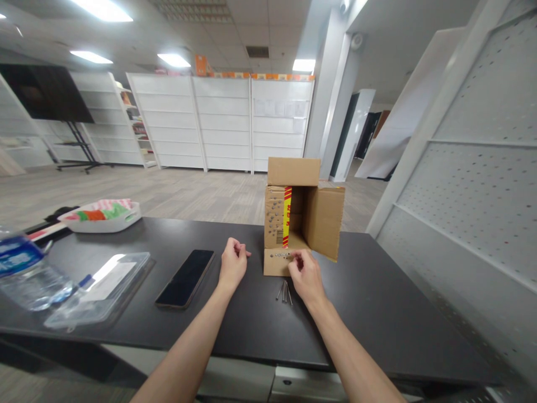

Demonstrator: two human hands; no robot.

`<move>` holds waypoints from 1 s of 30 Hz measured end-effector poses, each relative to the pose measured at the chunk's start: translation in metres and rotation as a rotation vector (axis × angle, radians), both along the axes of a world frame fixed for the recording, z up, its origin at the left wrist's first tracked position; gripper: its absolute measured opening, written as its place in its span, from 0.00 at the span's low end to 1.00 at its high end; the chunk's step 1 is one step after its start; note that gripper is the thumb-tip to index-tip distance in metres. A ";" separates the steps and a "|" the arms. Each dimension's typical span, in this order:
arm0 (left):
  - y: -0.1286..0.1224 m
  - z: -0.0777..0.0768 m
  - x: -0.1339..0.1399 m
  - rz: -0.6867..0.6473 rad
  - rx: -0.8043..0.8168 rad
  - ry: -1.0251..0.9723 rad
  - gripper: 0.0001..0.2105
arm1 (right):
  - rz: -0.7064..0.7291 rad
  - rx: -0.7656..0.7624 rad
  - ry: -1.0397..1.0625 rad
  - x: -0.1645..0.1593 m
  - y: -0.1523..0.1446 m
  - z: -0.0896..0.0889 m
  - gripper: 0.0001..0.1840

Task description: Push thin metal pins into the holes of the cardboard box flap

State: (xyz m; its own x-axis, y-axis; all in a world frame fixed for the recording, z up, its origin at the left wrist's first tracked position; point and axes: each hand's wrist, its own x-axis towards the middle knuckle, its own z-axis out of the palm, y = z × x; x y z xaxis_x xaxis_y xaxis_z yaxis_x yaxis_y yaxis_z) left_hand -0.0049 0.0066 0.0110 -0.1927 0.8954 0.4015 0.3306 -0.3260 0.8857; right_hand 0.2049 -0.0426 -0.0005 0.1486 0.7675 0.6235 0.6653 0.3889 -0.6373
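A cardboard box [324, 215] stands on the table with its opening facing me and its flaps spread. My right hand [305, 271] is at the front flap [274, 267], fingers pinched together at the end of a row of small metal heads and holes. Whatever is between those fingertips is too small to make out. Several loose nails [285, 294] lie on the table just below the flap. To the left of the box, apart from it, my left hand [233, 263] rests with curled fingers, nothing visible in it. More round heads dot the left flap [274, 210] beside yellow-red tape.
A phone [185, 279] lies left of my left hand. Farther left are a clear plastic case [104, 285], a water bottle [29, 274] and a white basket [103, 224] with coloured items. A white perforated panel [474, 184] rises along the right side of the black table [377, 313].
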 end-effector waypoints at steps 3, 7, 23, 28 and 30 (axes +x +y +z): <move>0.000 -0.001 0.000 -0.006 0.002 0.005 0.09 | -0.002 -0.006 -0.008 0.000 0.000 0.000 0.08; 0.001 -0.001 0.000 0.002 0.008 0.010 0.09 | -0.003 0.002 -0.008 0.000 0.000 -0.001 0.08; 0.001 0.000 0.001 -0.001 0.005 -0.018 0.09 | 0.003 0.000 0.010 -0.001 0.000 0.000 0.07; 0.002 -0.002 0.000 -0.027 0.010 -0.049 0.10 | 0.006 0.001 0.010 -0.001 -0.001 0.001 0.06; 0.002 -0.003 0.000 -0.041 0.010 -0.057 0.10 | 0.006 0.005 0.009 -0.002 -0.001 0.002 0.06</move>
State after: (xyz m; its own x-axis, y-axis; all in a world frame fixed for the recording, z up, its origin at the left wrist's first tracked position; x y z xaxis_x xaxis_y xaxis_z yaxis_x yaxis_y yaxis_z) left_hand -0.0051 0.0089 0.0075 -0.1783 0.8989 0.4003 0.2662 -0.3476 0.8991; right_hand 0.2033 -0.0434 0.0011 0.1501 0.7651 0.6262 0.6572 0.3959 -0.6413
